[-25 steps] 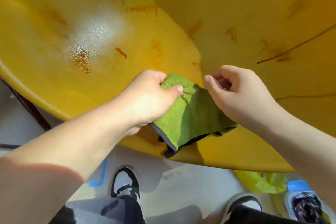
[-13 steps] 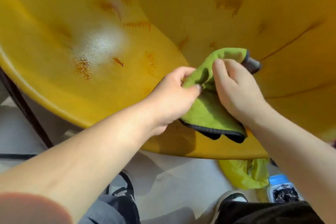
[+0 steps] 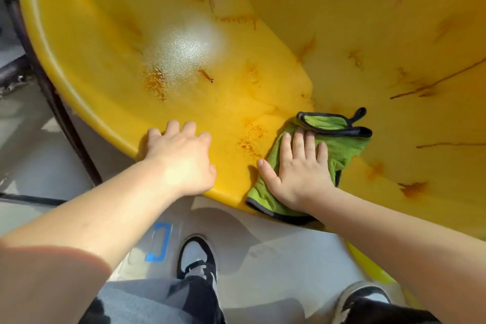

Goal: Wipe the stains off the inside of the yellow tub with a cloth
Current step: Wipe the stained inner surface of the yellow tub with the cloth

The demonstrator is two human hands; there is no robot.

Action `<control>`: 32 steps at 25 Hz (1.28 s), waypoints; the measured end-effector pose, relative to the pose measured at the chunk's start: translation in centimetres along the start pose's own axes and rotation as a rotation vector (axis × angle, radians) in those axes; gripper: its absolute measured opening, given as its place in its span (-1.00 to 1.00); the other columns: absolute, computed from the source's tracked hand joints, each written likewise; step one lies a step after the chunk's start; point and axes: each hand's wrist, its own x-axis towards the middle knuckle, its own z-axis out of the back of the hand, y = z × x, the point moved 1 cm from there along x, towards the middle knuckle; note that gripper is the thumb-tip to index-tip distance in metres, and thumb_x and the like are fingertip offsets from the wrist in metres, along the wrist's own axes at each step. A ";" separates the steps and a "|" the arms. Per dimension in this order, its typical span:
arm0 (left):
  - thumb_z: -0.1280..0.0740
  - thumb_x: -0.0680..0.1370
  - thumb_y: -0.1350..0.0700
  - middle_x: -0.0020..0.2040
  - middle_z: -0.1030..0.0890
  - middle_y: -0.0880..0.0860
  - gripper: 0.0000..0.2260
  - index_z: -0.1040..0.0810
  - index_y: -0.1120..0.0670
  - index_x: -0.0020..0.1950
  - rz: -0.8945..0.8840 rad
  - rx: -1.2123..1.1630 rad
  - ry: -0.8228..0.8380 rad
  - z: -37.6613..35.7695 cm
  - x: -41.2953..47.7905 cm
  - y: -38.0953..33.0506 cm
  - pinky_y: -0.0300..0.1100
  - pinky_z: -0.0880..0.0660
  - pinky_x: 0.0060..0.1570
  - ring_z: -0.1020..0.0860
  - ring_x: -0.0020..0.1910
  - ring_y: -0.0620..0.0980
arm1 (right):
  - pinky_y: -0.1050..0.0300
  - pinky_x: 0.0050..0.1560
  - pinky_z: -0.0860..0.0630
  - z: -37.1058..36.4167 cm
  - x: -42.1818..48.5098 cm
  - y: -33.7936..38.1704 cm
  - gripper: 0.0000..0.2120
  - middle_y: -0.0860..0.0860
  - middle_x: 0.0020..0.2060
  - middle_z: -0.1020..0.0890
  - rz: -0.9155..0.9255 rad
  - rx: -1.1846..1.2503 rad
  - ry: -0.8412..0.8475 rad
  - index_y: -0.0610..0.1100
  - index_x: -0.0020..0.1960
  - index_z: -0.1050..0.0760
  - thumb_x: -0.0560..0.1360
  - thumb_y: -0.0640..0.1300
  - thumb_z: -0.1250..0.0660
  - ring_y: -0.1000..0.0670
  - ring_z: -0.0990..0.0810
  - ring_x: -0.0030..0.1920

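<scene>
Yellow tub lies tipped, opening toward the viewer. Green cloth lies on the inner wall at the near rim, right of centre, its near edge over the lip. Right hand presses flat on it, fingers straight and spread. Left hand rests on the rim further left, fingers relaxed, grasping nothing. Orange stain sits just left of the cloth.

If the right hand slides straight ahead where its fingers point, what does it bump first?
Probably the folded, black-edged flap of the cloth, just ahead of the right hand, which presses flat on it. Beyond that rises the tub wall, though depth is unclear.
</scene>
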 end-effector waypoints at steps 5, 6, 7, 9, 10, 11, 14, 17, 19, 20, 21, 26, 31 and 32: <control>-0.08 0.57 -0.31 0.61 -0.14 0.13 -0.40 -0.23 -0.06 0.55 -0.002 0.053 0.075 -1.1 0.1 -0.3 0.36 0.00 0.48 -0.09 0.55 0.26 | -0.26 0.61 0.22 0.8 5.6 2.4 -0.10 -0.14 0.68 0.20 0.044 0.127 -0.086 -0.11 0.69 0.20 0.56 0.45 0.22 -0.17 0.26 0.66; -0.08 0.57 -0.30 0.59 -0.16 0.14 -0.42 -0.24 -0.05 0.53 0.005 0.048 0.069 -1.1 0.1 -0.2 0.36 0.00 0.47 -0.10 0.53 0.26 | -0.25 0.61 0.22 0.8 5.3 2.2 -0.10 -0.12 0.68 0.20 0.073 0.130 -0.097 -0.07 0.69 0.21 0.55 0.47 0.21 -0.16 0.25 0.66; -0.10 0.58 -0.28 0.58 -0.18 0.14 -0.43 -0.25 -0.04 0.51 0.004 0.031 0.066 -1.0 0.2 -0.3 0.37 0.00 0.46 -0.11 0.53 0.27 | -0.24 0.62 0.22 0.7 4.4 1.8 -0.09 -0.11 0.68 0.19 0.076 0.132 -0.114 -0.04 0.69 0.22 0.54 0.49 0.19 -0.17 0.23 0.66; -0.13 0.58 -0.23 0.62 -0.09 0.16 -0.42 -0.21 -0.03 0.55 -0.005 -0.028 0.072 -0.8 0.6 -0.6 0.39 0.06 0.48 -0.01 0.57 0.29 | -0.22 0.60 0.10 0.4 2.4 0.4 -0.08 -0.19 0.67 0.01 -0.001 0.083 -0.170 -0.04 0.69 0.06 0.52 0.52 0.16 -0.24 0.03 0.65; -0.14 0.58 -0.20 0.66 0.03 0.15 -0.38 -0.13 -0.05 0.61 -0.004 -0.052 0.088 -0.9 0.8 -0.7 0.39 0.13 0.49 0.09 0.61 0.29 | -0.21 0.56 -0.08 0.4 1.7 -0.1 -0.10 -0.26 0.59 -0.20 -0.033 0.028 -0.206 -0.10 0.63 -0.14 0.53 0.51 0.12 -0.28 -0.16 0.58; -0.13 0.58 -0.20 0.67 0.16 0.13 -0.32 -0.01 -0.07 0.65 -0.002 -0.062 0.099 -1.0 1.0 -0.7 0.39 0.19 0.49 0.20 0.62 0.27 | -0.22 0.42 -0.28 0.5 1.5 -0.2 -0.18 -0.28 0.42 -0.40 -0.039 -0.016 -0.253 -0.16 0.49 -0.34 0.56 0.46 0.06 -0.30 -0.35 0.43; -0.04 0.58 -0.31 0.66 0.29 0.12 -0.24 0.18 -0.05 0.67 0.020 -0.039 0.096 -1.6 1.4 -0.3 0.38 0.26 0.48 0.31 0.61 0.22 | -0.15 0.00 -0.38 0.2 2.1 1.2 -0.53 -0.20 0.05 -0.54 -0.049 -0.003 -0.443 -0.22 0.10 -0.46 0.63 0.21 -0.14 -0.27 -0.49 0.06; 0.04 0.57 -0.36 0.65 0.30 0.12 -0.23 0.21 -0.04 0.67 0.003 -0.022 0.061 -2.6 1.5 0.1 0.36 0.29 0.48 0.33 0.61 0.21 | -0.16 0.04 -0.31 -0.4 3.7 4.1 -0.66 -0.19 0.06 -0.51 -0.112 0.138 -0.475 -0.22 0.10 -0.44 0.67 0.07 -0.14 -0.26 -0.46 0.08; 0.03 0.56 -0.37 0.66 0.26 0.12 -0.22 0.17 -0.04 0.67 -0.006 -0.035 0.021 -2.7 1.5 0.3 0.36 0.28 0.48 0.29 0.62 0.20 | -0.17 0.12 -0.28 -0.1 6.5 5.7 -0.66 -0.19 0.13 -0.48 -0.080 0.193 -0.479 -0.21 0.14 -0.43 0.68 0.07 -0.12 -0.26 -0.43 0.15; 0.01 0.55 -0.38 0.67 0.23 0.11 -0.21 0.14 -0.05 0.68 -0.012 -0.048 0.004 -2.7 1.5 0.3 0.35 0.26 0.49 0.27 0.62 0.19 | -0.17 0.15 -0.29 0.4 7.9 6.2 -0.65 -0.19 0.16 -0.48 -0.040 0.197 -0.483 -0.21 0.15 -0.43 0.67 0.08 -0.13 -0.26 -0.43 0.17; -0.01 0.53 -0.40 0.68 0.20 0.10 -0.20 0.11 -0.07 0.68 -0.018 -0.055 -0.013 -2.7 1.6 0.4 0.34 0.25 0.50 0.24 0.63 0.18 | -0.17 0.16 -0.30 0.8 9.2 6.3 -0.62 -0.19 0.17 -0.49 -0.001 0.176 -0.489 -0.21 0.16 -0.44 0.66 0.11 -0.14 -0.26 -0.43 0.18; -0.02 0.51 -0.41 0.68 0.16 0.07 -0.21 0.04 -0.11 0.67 -0.029 -0.077 -0.035 -2.6 1.6 1.0 0.32 0.27 0.50 0.22 0.64 0.16 | -0.10 -0.13 -0.38 0.9 6.8 5.5 -0.61 -0.20 -0.05 -0.58 0.108 0.047 -0.469 -0.21 0.04 -0.47 0.64 0.12 -0.11 -0.28 -0.57 -0.05; -0.10 0.52 -0.26 0.68 0.19 0.10 -0.24 0.03 -0.07 0.67 -0.025 -0.107 0.074 -1.3 2.0 0.5 0.36 0.28 0.49 0.25 0.63 0.20 | -0.07 -0.22 -0.45 -0.3 -2.0 4.0 -0.58 -0.11 -0.24 -0.54 0.275 0.064 -0.406 -0.13 -0.13 -0.44 0.58 0.21 -0.09 -0.23 -0.56 -0.21; -0.12 0.51 -0.23 0.68 0.20 0.10 -0.24 0.03 -0.07 0.67 -0.026 -0.124 0.099 -1.1 2.1 0.6 0.35 0.28 0.49 0.26 0.62 0.19 | -0.08 -0.20 -0.44 -0.6 -2.4 3.8 -0.55 -0.10 -0.20 -0.53 0.281 0.049 -0.419 -0.13 -0.12 -0.45 0.57 0.25 -0.10 -0.22 -0.54 -0.17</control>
